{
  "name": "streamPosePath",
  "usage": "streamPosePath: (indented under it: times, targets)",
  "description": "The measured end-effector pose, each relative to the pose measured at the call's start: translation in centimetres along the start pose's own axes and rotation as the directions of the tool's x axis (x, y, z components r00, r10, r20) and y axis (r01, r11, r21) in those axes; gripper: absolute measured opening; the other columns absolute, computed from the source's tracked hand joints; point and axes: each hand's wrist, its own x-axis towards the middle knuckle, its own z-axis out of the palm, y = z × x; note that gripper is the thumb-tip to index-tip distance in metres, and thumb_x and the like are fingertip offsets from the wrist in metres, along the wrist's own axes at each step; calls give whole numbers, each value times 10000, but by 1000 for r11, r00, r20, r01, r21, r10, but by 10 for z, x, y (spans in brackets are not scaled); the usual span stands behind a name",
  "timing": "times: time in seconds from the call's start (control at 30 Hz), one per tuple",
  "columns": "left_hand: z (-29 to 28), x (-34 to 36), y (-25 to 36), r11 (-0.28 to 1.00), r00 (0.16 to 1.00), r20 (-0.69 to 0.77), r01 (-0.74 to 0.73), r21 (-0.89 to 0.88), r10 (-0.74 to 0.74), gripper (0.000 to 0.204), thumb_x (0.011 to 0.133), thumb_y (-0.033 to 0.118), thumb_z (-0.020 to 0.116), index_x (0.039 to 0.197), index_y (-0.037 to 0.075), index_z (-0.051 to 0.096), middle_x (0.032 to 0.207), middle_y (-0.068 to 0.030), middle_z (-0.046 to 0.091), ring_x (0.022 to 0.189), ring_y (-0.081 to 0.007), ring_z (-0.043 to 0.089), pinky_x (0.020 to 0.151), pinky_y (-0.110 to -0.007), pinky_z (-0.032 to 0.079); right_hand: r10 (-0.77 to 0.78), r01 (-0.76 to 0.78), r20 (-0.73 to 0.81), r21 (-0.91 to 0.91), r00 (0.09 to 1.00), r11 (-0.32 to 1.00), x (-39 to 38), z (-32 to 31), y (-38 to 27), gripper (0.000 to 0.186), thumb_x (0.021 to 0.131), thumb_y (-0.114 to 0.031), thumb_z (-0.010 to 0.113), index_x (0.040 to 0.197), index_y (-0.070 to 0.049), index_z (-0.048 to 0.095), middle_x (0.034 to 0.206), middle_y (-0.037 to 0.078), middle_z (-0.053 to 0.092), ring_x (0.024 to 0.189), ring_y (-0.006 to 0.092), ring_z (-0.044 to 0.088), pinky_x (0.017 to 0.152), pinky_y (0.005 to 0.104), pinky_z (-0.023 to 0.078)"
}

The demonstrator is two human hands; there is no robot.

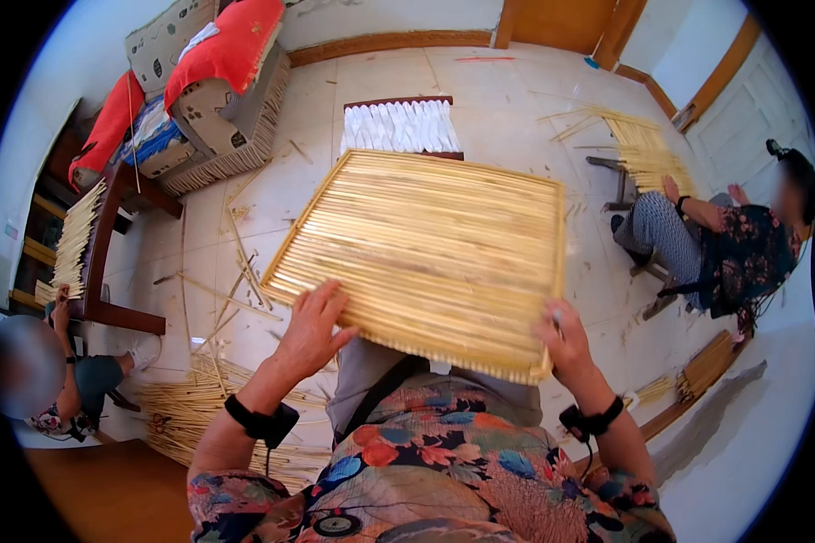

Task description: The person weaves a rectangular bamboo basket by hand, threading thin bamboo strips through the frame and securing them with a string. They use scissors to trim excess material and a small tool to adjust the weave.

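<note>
A flat rectangular panel of golden straw-like stalks (426, 244), laid side by side within a thin raised border, tilts in front of me. Its far edge overlaps a small stool with a white woven seat (398, 125), and its near edge lies above my lap. My left hand (312, 330) is closed over the near left edge, fingertips on top and thumb along the rim. At the near right corner, my right hand (563, 339) grips the border and is slightly blurred. The undersides of both holds are hidden by the panel.
Loose stalks (208, 398) lie heaped on the floor at my left. A co-worker (752, 244) sits at the right by a stalk mat (647, 154); another person (63, 380) sits left beside a dark wooden table (127, 317). A sofa (208, 118) with red covers stands at the far left.
</note>
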Motion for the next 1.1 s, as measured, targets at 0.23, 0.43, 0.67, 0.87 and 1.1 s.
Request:
streamPosePath:
  times: [0.23, 0.43, 0.67, 0.87, 1.1]
  targets:
    - [14, 36, 58, 971, 980, 15, -194, -140, 198, 651, 803, 249, 738, 1327, -6, 449, 1402, -190, 444, 1315, -357, 406, 1111, -513, 273, 27, -27, -9, 42, 1000, 999, 40, 19, 15, 275, 782, 3, 618, 1053, -32, 598, 1208, 209, 520, 1103, 367, 552, 958, 420, 462]
    - [5, 74, 108, 890, 898, -132, -436, -131, 420, 673, 759, 241, 771, 1304, -20, 474, 1362, -176, 482, 1304, -324, 439, 1109, -523, 262, 205, -202, -45, 62, 978, 977, 41, 19, 13, 329, 762, 10, 650, 1079, -29, 570, 1222, 205, 519, 1156, 374, 533, 960, 403, 467]
    - [27, 100, 145, 832, 814, -209, -554, 3, 542, 727, 691, 126, 812, 1323, 3, 474, 1356, -175, 504, 1253, -321, 499, 1076, -527, 321, 397, -372, -178, 161, 900, 914, 40, 28, 1, 462, 674, 80, 698, 1099, -63, 588, 1236, 194, 522, 1253, 391, 479, 998, 403, 455]
    - [36, 115, 140, 813, 805, -319, -563, -148, 500, 669, 686, 188, 802, 1261, -5, 520, 1259, -170, 549, 1154, -313, 545, 1020, -497, 386, 418, -377, -182, 223, 890, 899, 62, 14, -12, 471, 680, 88, 697, 1109, -81, 599, 1257, 177, 522, 1278, 408, 449, 1016, 406, 448]
    - [17, 138, 128, 776, 753, -345, -623, -98, 561, 720, 610, 144, 831, 1243, -19, 528, 1187, -163, 586, 1026, -323, 583, 905, -453, 450, 474, -404, -175, 325, 863, 855, 70, 10, -4, 491, 710, 96, 690, 1156, -81, 582, 1301, 188, 494, 1292, 407, 433, 1031, 402, 442]
